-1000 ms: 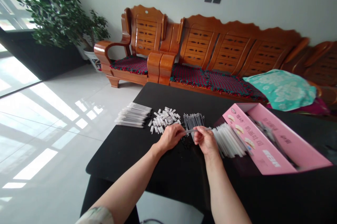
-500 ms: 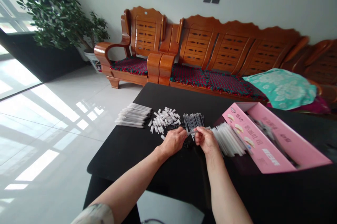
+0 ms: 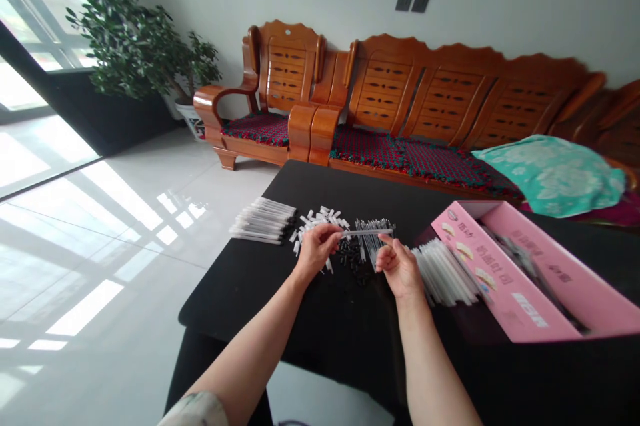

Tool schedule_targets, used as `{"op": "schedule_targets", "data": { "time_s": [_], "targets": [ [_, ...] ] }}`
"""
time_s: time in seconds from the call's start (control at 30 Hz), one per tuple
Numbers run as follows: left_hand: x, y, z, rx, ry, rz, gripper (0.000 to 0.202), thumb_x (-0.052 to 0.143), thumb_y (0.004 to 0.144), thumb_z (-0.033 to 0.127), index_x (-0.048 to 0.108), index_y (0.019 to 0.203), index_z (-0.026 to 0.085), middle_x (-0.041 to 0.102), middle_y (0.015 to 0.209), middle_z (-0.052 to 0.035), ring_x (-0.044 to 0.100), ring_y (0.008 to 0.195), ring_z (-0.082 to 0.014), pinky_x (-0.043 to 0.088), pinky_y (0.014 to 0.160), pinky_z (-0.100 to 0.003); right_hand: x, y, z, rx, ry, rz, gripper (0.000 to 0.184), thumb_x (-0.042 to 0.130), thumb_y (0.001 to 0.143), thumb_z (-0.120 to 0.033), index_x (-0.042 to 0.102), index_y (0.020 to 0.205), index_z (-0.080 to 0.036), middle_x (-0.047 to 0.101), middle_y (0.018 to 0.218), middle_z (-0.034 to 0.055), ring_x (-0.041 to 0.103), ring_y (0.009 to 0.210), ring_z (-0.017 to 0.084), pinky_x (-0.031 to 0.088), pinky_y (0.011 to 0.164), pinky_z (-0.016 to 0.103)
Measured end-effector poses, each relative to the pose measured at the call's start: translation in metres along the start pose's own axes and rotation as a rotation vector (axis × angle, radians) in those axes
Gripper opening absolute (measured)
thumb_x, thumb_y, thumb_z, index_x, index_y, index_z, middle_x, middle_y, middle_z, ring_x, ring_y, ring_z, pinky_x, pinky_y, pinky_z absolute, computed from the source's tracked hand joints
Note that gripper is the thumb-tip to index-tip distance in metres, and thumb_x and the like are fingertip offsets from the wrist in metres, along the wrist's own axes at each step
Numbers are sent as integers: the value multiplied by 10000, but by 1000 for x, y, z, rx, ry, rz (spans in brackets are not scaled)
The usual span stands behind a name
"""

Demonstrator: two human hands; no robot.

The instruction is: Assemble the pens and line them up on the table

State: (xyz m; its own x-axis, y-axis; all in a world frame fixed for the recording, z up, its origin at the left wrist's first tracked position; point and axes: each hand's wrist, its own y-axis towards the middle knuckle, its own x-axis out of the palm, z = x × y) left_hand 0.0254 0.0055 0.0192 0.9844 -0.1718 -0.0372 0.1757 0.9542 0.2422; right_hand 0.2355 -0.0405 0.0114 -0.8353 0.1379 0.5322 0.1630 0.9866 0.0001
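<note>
My left hand (image 3: 317, 247) pinches one end of a thin clear pen tube (image 3: 365, 232), held level above the black table (image 3: 310, 319). My right hand (image 3: 400, 267) hovers just right of it, fingers loosely curled, no longer touching the tube. Beneath the hands lie small black caps (image 3: 354, 257). Farther back sit white caps (image 3: 320, 221) and a bunch of thin refills (image 3: 374, 233). A stack of white pen barrels (image 3: 447, 267) lies right of my right hand.
Another row of white pens (image 3: 263, 219) lies at the table's left edge. An open pink box (image 3: 525, 273) stands at the right. Wooden sofas (image 3: 400, 106), a teal cloth (image 3: 550, 173) and a potted plant (image 3: 135, 53) are behind; tiled floor is to the left.
Both hands held the tube before; now the right hand has let go and the left has lifted it slightly toward the caps. The view shifted a little.
</note>
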Motion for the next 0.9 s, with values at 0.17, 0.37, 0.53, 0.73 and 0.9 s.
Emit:
{"op": "schedule_targets", "data": {
  "time_s": [0.17,0.37,0.53,0.73,0.9],
  "targets": [
    [-57,15,10,44,-25,293,344,606,831,464,681,882,133,581,606,11,490,486,-84,388,481,-194,-3,0,0,-11,-11,-3,305,714,802,-364,708,1011,-142,681,604,-3,624,459,127,518,397,226],
    [-152,19,4,-139,432,665,340,512,830,440,700,826,157,601,581,7,521,511,-117,375,501,-210,-2,1,3,-8,-11,-12,283,709,797,-347,717,989,-139,679,602,-1,623,460,136,512,385,240],
    [-193,20,-3,-244,823,692,351,484,827,424,704,711,176,668,621,-33,607,647,-181,398,623,-255,-3,1,2,-14,-19,-24,267,698,807,-341,714,993,-150,683,613,-2,630,474,135,516,401,239],
    [-204,21,-13,-286,953,609,364,460,833,443,716,770,191,725,751,-61,639,784,-226,405,672,-273,-2,0,2,-13,-12,-24,273,699,802,-342,715,985,-140,683,606,1,627,464,135,509,397,236],
    [-215,23,-20,-346,912,612,377,427,864,412,716,768,189,723,735,-55,644,760,-213,412,674,-266,-3,1,2,-9,-3,-28,279,698,800,-339,712,990,-135,686,613,6,627,468,140,513,399,243]
  ]
}}
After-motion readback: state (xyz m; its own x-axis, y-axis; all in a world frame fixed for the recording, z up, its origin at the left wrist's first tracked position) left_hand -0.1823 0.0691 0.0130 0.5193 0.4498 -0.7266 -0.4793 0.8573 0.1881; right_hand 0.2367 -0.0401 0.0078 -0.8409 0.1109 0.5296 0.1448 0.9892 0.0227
